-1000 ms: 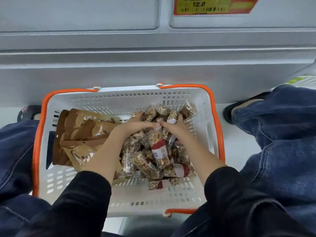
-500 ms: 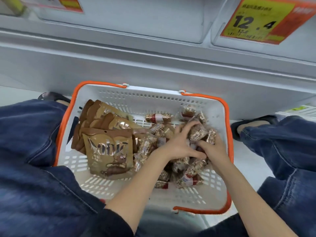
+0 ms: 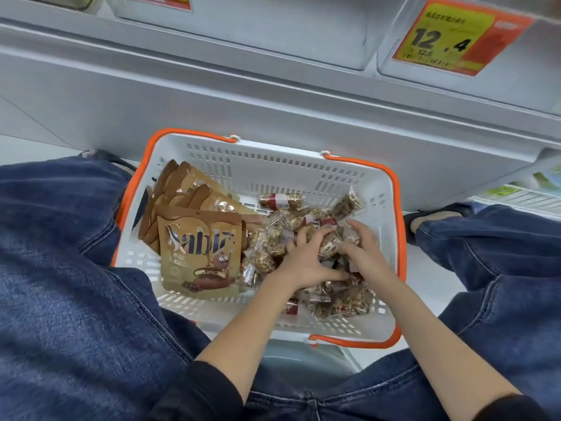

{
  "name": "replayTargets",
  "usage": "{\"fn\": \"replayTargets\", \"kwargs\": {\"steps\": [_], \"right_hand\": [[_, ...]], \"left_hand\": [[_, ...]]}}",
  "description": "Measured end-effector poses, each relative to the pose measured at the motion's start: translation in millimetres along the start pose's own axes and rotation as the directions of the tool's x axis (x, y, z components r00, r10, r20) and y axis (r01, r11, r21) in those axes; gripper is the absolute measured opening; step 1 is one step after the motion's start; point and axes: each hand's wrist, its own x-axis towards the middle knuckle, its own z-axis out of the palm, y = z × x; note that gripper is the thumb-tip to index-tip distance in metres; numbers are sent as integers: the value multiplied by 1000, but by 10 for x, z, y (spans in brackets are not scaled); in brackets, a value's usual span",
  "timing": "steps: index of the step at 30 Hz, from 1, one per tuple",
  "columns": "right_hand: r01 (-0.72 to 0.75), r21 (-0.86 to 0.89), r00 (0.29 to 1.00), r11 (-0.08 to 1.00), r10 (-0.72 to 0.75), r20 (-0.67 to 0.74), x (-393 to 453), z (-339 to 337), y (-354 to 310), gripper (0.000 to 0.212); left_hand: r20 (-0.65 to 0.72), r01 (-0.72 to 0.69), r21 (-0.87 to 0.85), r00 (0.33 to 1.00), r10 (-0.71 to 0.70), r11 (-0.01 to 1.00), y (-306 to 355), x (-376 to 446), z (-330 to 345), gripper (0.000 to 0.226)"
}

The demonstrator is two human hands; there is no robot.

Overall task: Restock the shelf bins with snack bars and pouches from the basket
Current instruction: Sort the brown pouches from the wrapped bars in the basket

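The snack bars (image 3: 306, 238) lie in a loose heap in the right half of the basket (image 3: 273, 168), at the centre of the frame, clear wrappers with red bands showing nuts and grain inside. Both of your hands are buried in that heap. Your left hand (image 3: 306, 262) has its fingers curled over a clump of bars, thumb stretched out toward the lower right. Your right hand (image 3: 361, 250) sits just beside it, touching it, fingers bent round bars at the top of the pile. One bar (image 3: 280, 201) lies apart from the rest, near the far wall of the basket.

In the left half of the basket stand the pouches (image 3: 182, 196), brown and gold, stacked on edge and leaning. The front pouch (image 3: 200, 253) faces you, with large lettering and a cartoon figure on it.

The basket is white slotted plastic with an orange rim and orange handles folded down. It rests on a pale floor (image 3: 27, 147) between your knees, both in dark blue denim (image 3: 60, 284). Your black sleeves show at the bottom of the frame.

Beyond the basket, across the upper half of the frame, runs the grey base of the shelf (image 3: 212, 95). Above it sit clear plastic shelf bins (image 3: 273, 31). A yellow and red price tag (image 3: 455, 38) reading 12.4 hangs on the bin at upper right. A second tag (image 3: 170, 1) is cut off at the top edge. At the right edge, a lower shelf with green-printed packs (image 3: 522, 189) is partly in view, too blurred to read.
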Motion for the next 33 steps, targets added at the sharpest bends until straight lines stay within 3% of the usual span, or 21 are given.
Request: {"fn": "replayTargets", "kwargs": {"steps": [2,5,8,11,13,14,16,17,19,20,22,25,27,30,33], "right_hand": [[7,-23,998,1000,-6,56,5,64,-38,30],[20,-145,995,989,-6,96,14,44,-1,12],[79,-335,995,939,-52,87,105,-47,39,27],[227,-663,971,713,-220,95,301,10,-100,39],[362,-722,932,589,-211,295,443,106,-185,48],[411,-728,903,549,-135,408,491,144,-190,52],[397,-719,853,570,59,518,501,165,-142,57],[361,-708,843,607,113,526,475,147,-107,59],[316,-697,848,643,138,511,401,111,-53,58],[310,-689,856,654,124,503,372,105,-38,56],[314,-655,868,688,72,491,315,115,-13,49],[294,-571,880,766,16,474,293,121,29,39],[267,-520,886,812,5,463,332,99,42,39],[258,-408,918,876,-90,387,414,83,27,64],[193,-326,945,925,-85,317,526,42,7,96]], "left_hand": [[27,-21,77,999,19,997,-66,-28,-72,96],[192,-52,123,981,27,991,-108,-46,-262,87],[294,46,-51,955,-29,998,-36,-8,-472,58],[256,142,-112,961,-109,983,-7,52,-510,31],[148,150,-61,979,-140,987,-43,91,-465,20],[40,150,-105,988,-147,983,-62,119,-460,17],[-192,110,-335,964,-182,936,-34,195,-517,18],[-303,75,-368,933,-196,927,-18,283,-559,18],[-452,62,-125,885,-112,990,-28,567,-637,17],[-428,80,55,903,-49,995,-44,732,-652,16],[-238,108,359,971,-21,927,-131,1022,-638,15],[-22,149,569,986,-166,808,-339,1255,-582,42],[-37,174,534,982,-183,828,-419,1300,-583,59],[-23,157,357,987,-159,921,-340,1217,-732,56],[254,122,248,949,-186,961,-186,966,-938,55]]}}
